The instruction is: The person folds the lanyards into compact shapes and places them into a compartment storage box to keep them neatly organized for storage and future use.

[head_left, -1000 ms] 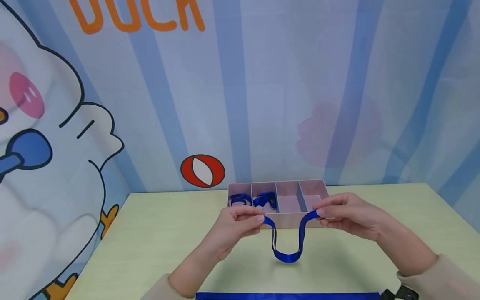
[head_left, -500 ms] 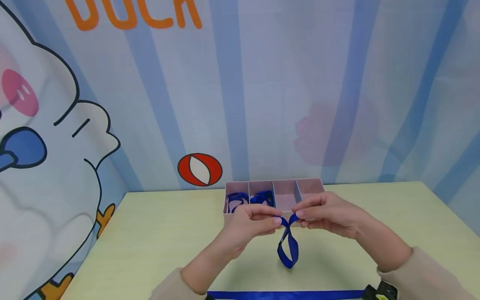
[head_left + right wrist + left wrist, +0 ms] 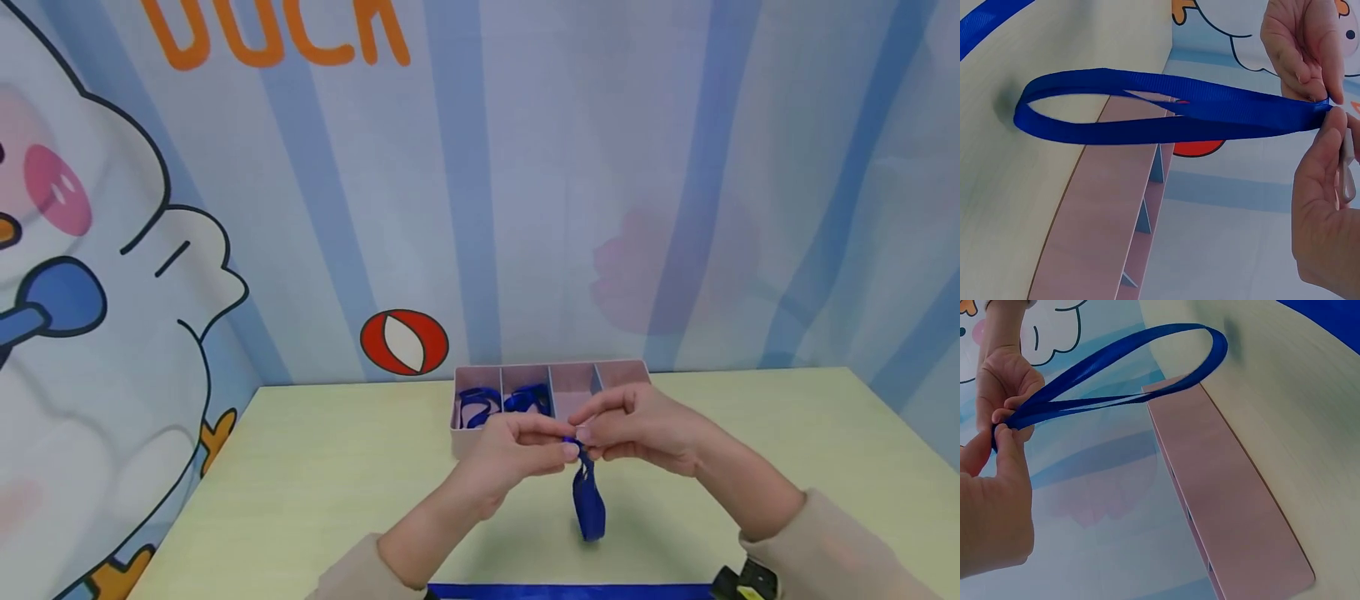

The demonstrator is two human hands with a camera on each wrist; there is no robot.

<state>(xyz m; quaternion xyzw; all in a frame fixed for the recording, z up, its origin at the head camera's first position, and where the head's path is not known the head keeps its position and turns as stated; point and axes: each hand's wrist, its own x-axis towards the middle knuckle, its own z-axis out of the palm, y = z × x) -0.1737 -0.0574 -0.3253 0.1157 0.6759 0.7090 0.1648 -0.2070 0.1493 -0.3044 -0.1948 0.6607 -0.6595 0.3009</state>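
Note:
Between both hands a blue ribbon strap (image 3: 589, 504) hangs as a narrow loop above the table. My left hand (image 3: 513, 457) pinches its upper end between thumb and fingers. Right beside it, my right hand (image 3: 648, 427) pinches the same gathered end, fingertips meeting the left ones. In the right wrist view a small pale clip-like piece (image 3: 1348, 178) shows by the right hand's fingers. The left wrist view shows the ribbon's two sides running together at the pinch. Behind the hands stands a pink divided box (image 3: 471, 440), partly hidden by them.
Coiled blue ribbons (image 3: 478, 405) lie in the box's two left compartments. A long blue strip (image 3: 570, 591) runs along the near side of the pale table (image 3: 337, 483). A printed cartoon backdrop (image 3: 525, 183) rises behind the table.
The hands have come together, the right moving left and the left slightly right. The ribbon went from a wide U to a crossed loop, then a narrow hanging loop.

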